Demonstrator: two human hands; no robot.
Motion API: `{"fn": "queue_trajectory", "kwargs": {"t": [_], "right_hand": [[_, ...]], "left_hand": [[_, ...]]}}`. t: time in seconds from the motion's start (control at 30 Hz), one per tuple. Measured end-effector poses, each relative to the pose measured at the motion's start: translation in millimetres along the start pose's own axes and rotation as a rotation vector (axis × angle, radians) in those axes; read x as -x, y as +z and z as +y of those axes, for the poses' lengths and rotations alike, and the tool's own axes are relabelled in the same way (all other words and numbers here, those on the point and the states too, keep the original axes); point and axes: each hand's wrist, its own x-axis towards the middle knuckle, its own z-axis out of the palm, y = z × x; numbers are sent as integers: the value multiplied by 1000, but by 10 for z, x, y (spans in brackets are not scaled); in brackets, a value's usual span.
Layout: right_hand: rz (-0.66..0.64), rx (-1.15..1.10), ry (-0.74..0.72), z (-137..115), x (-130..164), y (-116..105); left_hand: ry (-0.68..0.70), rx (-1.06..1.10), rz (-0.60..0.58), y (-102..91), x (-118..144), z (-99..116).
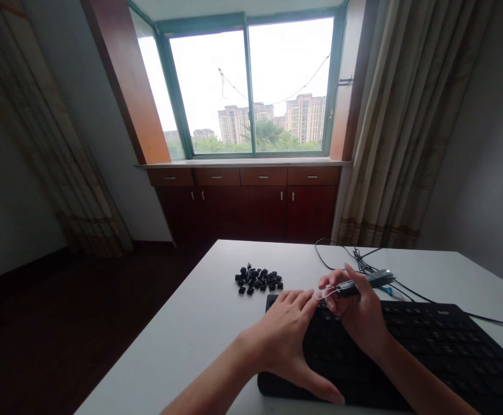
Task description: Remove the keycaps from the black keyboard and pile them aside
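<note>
A black keyboard (424, 340) lies on the white table, its left part bare of many keycaps and dark. My right hand (359, 311) is closed around the dark handle of a wire keycap puller (363, 282), held above the keyboard's upper edge. The puller's thin wire prongs (326, 293) point left toward the fingertips of my left hand (283, 328). That hand spreads over the keyboard's left end, fingers stretched out and thumb apart. Whether its fingertips touch the wire or a keycap, I cannot tell. Several loose black keycaps (257, 279) lie in a pile beyond my left hand.
Black cables (359, 259) lie tangled at the back of the white table (182, 334), and one runs off right. A small blue item (387, 290) sits behind the keyboard. Past the table stand a wooden cabinet (242, 207), a window and curtains (385, 132).
</note>
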Motion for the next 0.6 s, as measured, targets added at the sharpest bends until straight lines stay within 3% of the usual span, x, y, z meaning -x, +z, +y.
{"fn": "queue_trajectory", "kwargs": {"t": [0.37, 0.6], "right_hand": [[-27, 43, -16, -13, 0, -7], [-7, 68, -59, -93, 8, 38]], "left_hand": [[21, -77, -15, 118, -64, -15], [53, -155, -23, 1, -33, -70]]}}
